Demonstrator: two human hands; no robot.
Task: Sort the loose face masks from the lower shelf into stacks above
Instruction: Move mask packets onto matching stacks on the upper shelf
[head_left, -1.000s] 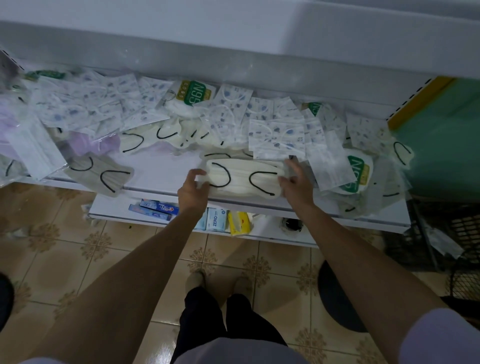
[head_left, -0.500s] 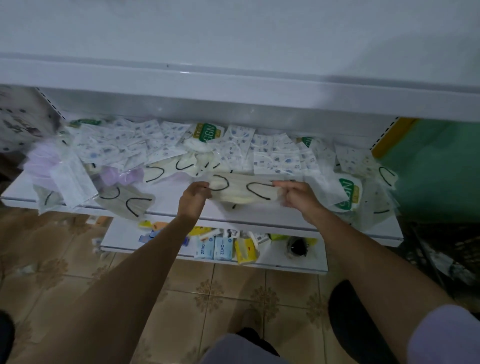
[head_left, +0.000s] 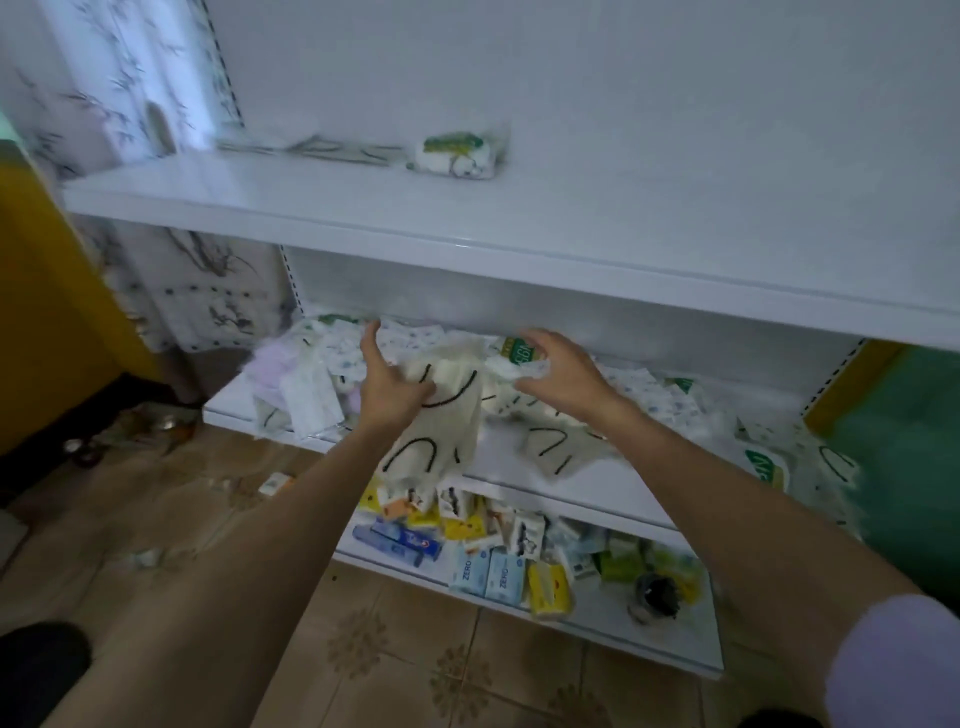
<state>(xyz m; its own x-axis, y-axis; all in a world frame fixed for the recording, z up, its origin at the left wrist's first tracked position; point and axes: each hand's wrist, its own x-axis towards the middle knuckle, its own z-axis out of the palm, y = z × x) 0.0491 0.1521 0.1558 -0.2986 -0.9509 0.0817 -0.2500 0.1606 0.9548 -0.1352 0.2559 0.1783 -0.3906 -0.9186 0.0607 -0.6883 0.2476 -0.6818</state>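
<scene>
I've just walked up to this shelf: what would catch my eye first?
A left hand grips a bundle of cream face masks with black ear loops over the front of the mask-strewn middle shelf, while the right hand hovers open beside it. The upper shelf bears a green-labelled mask pack and a flat stack near its back; blue ZERO packs sit on the bottom shelf.

The white upper shelf (head_left: 363, 208) looks smooth and glossy, the cream masks (head_left: 441, 415) soft, matt cloth, and the patterned floor tiles (head_left: 415, 665) faintly shiny.
</scene>
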